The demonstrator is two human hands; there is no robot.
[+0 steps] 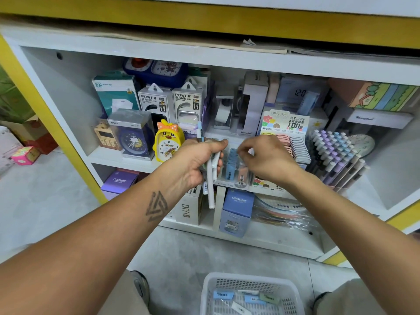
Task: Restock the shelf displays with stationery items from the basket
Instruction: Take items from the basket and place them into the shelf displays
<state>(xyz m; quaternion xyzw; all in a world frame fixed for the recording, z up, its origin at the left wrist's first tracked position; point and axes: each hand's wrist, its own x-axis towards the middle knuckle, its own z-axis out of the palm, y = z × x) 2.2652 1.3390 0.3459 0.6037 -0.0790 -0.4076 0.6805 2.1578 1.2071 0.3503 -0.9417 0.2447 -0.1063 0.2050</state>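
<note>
The left hand point(195, 160) is gripping a small bundle of slim white plastic pens point(211, 178), its fingers curled round their upper part and the thumb lying across the top. The pens' long axis is running nearly upright, tilted a little, with the lower ends hanging free below the palm in front of the shelf edge and one blue-capped tip poking up above the fist.

The right hand point(266, 160) is hovering just to the right of the bundle, over the clear display tray of blue and pink erasers point(235, 167) on the white shelf point(113, 159). Its fingers point(244, 149) are bent inward toward the thumb as if pinching; whether they are holding anything small I cannot tell, since the back of the hand is hiding the tips.

The relation that matters: the pens are lying to the left of the right hand's fingers, close but apart, with their shafts crosswise to that hand's reach. The tiered rack of pastel-capped pens point(334, 153) is standing well to the right, past the right hand, so the right hand is the nearer one to it. Judging by this, a pen is likely being passed rightward, one at a time.

The white perforated plastic basket point(209, 289) is sitting on the floor below, between the knees, with a few flat labelled pieces lying in it.
</note>
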